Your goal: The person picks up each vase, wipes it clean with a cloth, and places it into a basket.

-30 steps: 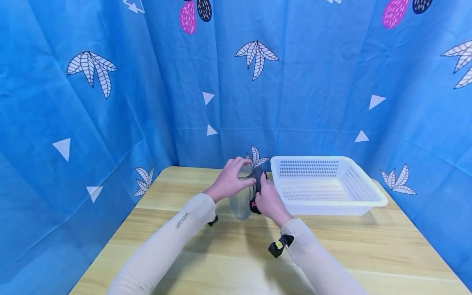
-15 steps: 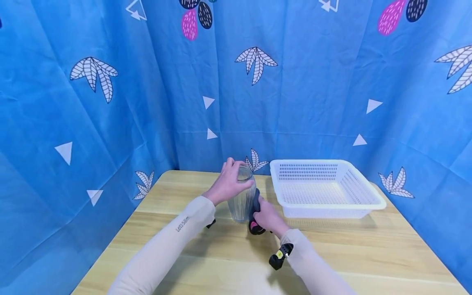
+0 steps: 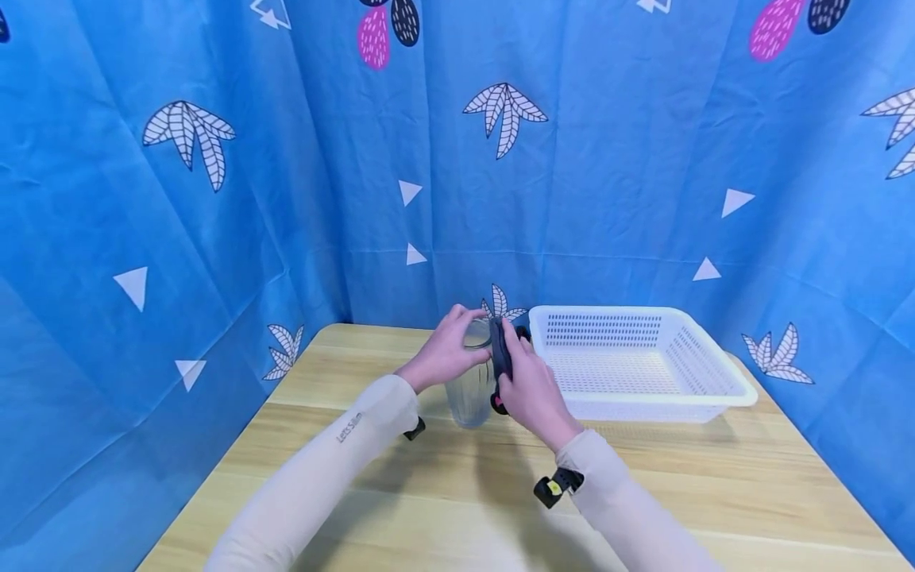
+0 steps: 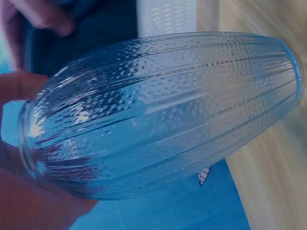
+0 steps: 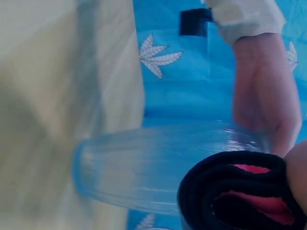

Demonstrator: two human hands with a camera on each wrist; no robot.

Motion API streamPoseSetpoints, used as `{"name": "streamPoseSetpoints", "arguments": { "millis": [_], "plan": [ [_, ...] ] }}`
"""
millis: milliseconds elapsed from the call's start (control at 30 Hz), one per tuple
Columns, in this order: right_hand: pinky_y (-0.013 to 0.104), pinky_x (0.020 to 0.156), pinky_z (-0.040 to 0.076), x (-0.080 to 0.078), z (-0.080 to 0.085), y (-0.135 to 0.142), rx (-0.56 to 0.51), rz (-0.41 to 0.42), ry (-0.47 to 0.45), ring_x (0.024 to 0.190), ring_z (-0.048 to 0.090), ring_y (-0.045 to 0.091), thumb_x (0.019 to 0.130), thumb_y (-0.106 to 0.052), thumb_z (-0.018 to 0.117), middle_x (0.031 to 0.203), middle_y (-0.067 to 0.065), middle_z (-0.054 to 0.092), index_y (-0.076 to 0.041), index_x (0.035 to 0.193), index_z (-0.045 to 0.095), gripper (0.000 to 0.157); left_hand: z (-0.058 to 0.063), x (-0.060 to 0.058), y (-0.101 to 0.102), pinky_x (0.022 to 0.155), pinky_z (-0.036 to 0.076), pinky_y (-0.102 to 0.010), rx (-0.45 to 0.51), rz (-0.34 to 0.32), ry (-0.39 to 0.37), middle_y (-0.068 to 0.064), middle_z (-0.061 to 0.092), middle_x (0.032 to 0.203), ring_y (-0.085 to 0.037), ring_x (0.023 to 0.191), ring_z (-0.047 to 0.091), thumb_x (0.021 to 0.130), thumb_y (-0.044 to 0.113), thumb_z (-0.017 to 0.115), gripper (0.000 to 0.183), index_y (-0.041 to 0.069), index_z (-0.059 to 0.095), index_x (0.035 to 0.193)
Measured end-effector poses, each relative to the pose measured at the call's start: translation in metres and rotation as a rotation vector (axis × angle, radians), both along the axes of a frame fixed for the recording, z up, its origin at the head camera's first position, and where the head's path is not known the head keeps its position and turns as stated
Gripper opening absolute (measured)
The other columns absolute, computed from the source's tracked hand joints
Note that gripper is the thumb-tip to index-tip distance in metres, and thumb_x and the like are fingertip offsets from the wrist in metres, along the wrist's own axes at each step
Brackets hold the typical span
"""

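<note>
A clear ribbed glass vase (image 3: pixel 469 397) with a dimpled surface stands upright on the wooden table. My left hand (image 3: pixel 446 349) grips it near the rim, thumb on the near side and fingers at the far side. In the left wrist view the vase (image 4: pixel 168 110) fills the middle. My right hand (image 3: pixel 532 389) holds a thick folded cloth (image 3: pixel 502 349), black outside, against the vase's right side near the top. Pink inner layers show at the end of the folded cloth (image 5: pixel 235 191) in the right wrist view.
A white perforated plastic basket (image 3: pixel 643 409) stands at the back right of the table (image 3: pixel 429 508), close to my right hand. A blue patterned curtain (image 3: pixel 465 199) hangs behind the table and along its sides.
The right hand and cloth slid down the vase's side toward its base, then came back up near the rim. My left hand has kept its grip on the vase.
</note>
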State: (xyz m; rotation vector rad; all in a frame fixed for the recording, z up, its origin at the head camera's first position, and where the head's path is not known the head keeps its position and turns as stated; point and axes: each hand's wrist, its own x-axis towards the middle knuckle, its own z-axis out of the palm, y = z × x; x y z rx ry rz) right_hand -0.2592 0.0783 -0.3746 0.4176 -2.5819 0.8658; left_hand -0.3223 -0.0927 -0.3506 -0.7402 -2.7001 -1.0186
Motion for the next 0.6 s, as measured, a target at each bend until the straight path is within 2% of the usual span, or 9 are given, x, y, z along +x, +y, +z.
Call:
{"name": "streamPoseSetpoints", "arguments": {
  "millis": [133, 300, 367, 467, 600],
  "plan": [
    [0.053, 0.082, 0.056, -0.007, 0.008, -0.001, 0.077, -0.001, -0.015, 0.101, 0.067, 0.045, 0.089, -0.002, 0.061, 0.138, 0.033, 0.053, -0.013, 0.160, 0.026, 0.080, -0.003, -0.002, 0.001, 0.097, 0.044, -0.043, 0.011, -0.009, 0.033, -0.007, 0.049, 0.125, -0.024, 0.115, 0.047, 0.083, 0.030, 0.073, 0.069, 0.008, 0.050, 0.145],
    [0.049, 0.081, 0.055, -0.021, 0.002, 0.000, 0.067, -0.019, -0.152, 0.095, 0.066, 0.038, 0.092, -0.001, 0.057, 0.131, 0.029, 0.058, -0.006, 0.160, 0.021, 0.078, -0.005, -0.003, 0.004, 0.103, 0.043, -0.044, 0.032, -0.003, 0.066, -0.004, 0.052, 0.129, -0.023, 0.122, 0.047, 0.081, 0.030, 0.075, 0.066, 0.011, 0.053, 0.140],
    [0.046, 0.080, 0.054, -0.024, -0.004, 0.001, 0.045, -0.023, -0.197, 0.091, 0.065, 0.034, 0.093, -0.001, 0.056, 0.128, 0.027, 0.059, -0.004, 0.160, 0.018, 0.078, -0.005, -0.003, 0.005, 0.104, 0.043, -0.043, 0.029, -0.004, 0.076, -0.003, 0.052, 0.129, -0.023, 0.123, 0.047, 0.083, 0.033, 0.077, 0.065, 0.011, 0.053, 0.139],
    [0.043, 0.074, 0.054, -0.029, -0.019, 0.002, 0.017, -0.013, -0.237, 0.081, 0.065, 0.029, 0.092, 0.000, 0.055, 0.109, 0.023, 0.066, -0.001, 0.159, 0.022, 0.075, -0.006, -0.003, 0.005, 0.105, 0.042, -0.042, 0.017, -0.003, 0.086, -0.002, 0.053, 0.129, -0.022, 0.124, 0.046, 0.087, 0.040, 0.075, 0.062, 0.012, 0.053, 0.138],
    [0.043, 0.072, 0.055, -0.030, -0.051, 0.001, 0.003, 0.042, -0.301, 0.077, 0.066, 0.026, 0.090, 0.001, 0.056, 0.101, 0.023, 0.070, -0.004, 0.156, 0.030, 0.072, -0.011, -0.004, 0.003, 0.108, 0.041, -0.043, 0.019, 0.002, 0.090, -0.001, 0.052, 0.132, -0.023, 0.127, 0.044, 0.091, 0.043, 0.071, 0.059, 0.013, 0.053, 0.138]
  ]
}}
